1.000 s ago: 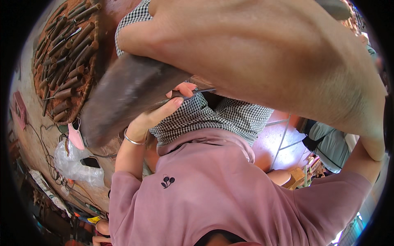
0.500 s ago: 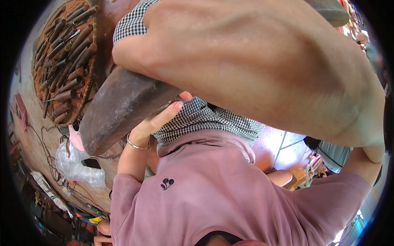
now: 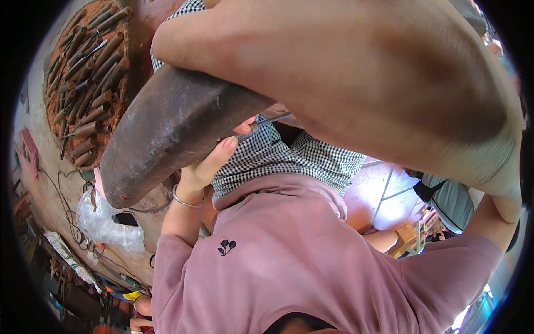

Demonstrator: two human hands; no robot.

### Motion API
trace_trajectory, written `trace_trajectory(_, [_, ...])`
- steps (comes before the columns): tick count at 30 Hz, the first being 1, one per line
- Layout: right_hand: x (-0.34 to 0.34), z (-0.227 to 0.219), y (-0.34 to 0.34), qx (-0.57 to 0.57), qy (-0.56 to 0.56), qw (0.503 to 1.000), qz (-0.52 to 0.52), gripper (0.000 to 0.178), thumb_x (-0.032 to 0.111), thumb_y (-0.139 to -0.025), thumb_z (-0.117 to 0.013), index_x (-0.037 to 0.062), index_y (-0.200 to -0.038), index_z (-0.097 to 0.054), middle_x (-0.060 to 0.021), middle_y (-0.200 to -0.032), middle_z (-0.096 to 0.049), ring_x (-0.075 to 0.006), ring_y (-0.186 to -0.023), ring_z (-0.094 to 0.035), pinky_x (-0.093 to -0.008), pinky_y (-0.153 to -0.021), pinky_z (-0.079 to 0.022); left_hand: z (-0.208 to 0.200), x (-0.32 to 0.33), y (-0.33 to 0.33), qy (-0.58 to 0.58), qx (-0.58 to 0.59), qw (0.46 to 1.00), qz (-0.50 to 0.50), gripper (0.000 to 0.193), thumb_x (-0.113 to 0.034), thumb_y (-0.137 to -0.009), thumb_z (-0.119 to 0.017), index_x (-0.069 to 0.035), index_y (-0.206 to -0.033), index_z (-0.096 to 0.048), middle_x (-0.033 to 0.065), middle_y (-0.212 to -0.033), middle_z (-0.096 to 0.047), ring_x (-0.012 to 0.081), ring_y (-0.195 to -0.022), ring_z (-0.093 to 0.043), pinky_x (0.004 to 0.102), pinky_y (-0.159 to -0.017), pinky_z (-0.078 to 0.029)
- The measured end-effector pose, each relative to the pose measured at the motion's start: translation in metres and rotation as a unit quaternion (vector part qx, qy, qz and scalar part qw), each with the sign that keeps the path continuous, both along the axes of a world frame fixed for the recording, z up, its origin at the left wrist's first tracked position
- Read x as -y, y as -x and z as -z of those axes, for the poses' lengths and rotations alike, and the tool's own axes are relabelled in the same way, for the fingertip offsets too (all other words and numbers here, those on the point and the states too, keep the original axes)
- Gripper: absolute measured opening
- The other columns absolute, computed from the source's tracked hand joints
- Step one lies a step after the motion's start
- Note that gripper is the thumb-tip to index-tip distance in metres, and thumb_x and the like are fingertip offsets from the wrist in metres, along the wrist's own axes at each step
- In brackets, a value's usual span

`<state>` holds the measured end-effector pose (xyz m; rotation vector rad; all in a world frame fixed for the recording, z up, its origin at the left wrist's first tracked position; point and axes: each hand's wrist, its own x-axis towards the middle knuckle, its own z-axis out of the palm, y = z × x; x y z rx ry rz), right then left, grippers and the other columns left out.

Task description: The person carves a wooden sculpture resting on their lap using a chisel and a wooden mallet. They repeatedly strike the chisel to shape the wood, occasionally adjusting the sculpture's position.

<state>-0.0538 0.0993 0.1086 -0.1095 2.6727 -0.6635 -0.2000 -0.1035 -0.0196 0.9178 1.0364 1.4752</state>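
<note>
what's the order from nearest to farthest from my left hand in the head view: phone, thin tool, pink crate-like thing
1. Thin tool: in the left hand
2. Phone: lower left, by the clear plastic
3. Pink crate-like thing: far left edge

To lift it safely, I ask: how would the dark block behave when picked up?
The dark block probably feels heavy, being thick and broad. It is likely stiff: no sag shows. Its faint sheen suggests it may be slippery.
</note>
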Motion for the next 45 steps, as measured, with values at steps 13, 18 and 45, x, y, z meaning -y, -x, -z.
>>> trace_trajectory(13, [-0.002,0.002,0.006,0.0,0.013,1.0,-0.015,0.048,0.005,-0.063,-0.066,-0.0043,-0.109,-0.06,-0.0133,-0.092,-0.062,-0.0237,-0.075,-0.061,-0.034,-0.065,-0.048,0.005,-0.013,0.01,0.04,0.035,0.997,0.061,0.016,-0.001,-0.091,-0.064,0.003,-0.107,-0.066,0.0143,-0.109,-0.072,0.0244,-0.103,-0.068,0.0357,-0.092,-0.053])
trace_trajectory(18, [0.0,-0.002,0.002,0.006,0.011,1.0,-0.005,0.048,0.005,-0.062,-0.066,-0.0043,-0.108,-0.06,-0.0135,-0.091,-0.062,-0.0239,-0.075,-0.061,-0.0342,-0.064,-0.048,0.003,-0.018,0.01,0.034,0.039,0.996,0.077,0.015,0.0,-0.091,-0.064,0.003,-0.106,-0.065,0.0152,-0.108,-0.072,0.025,-0.102,-0.068,0.0364,-0.092,-0.053])
trace_trajectory(45, [-0.002,-0.01,-0.015,-0.024,0.0,0.999,0.025,0.048,0.008,-0.06,-0.065,-0.0043,-0.105,-0.06,-0.0144,-0.088,-0.06,-0.0253,-0.07,-0.06,-0.0354,-0.06,-0.047,-0.003,0.001,-0.033,-0.031,-0.052,0.998,-0.028,0.011,0.002,-0.09,-0.065,0.002,-0.098,-0.058,0.0199,-0.103,-0.072,0.0284,-0.1,-0.071,0.0398,-0.091,-0.056])
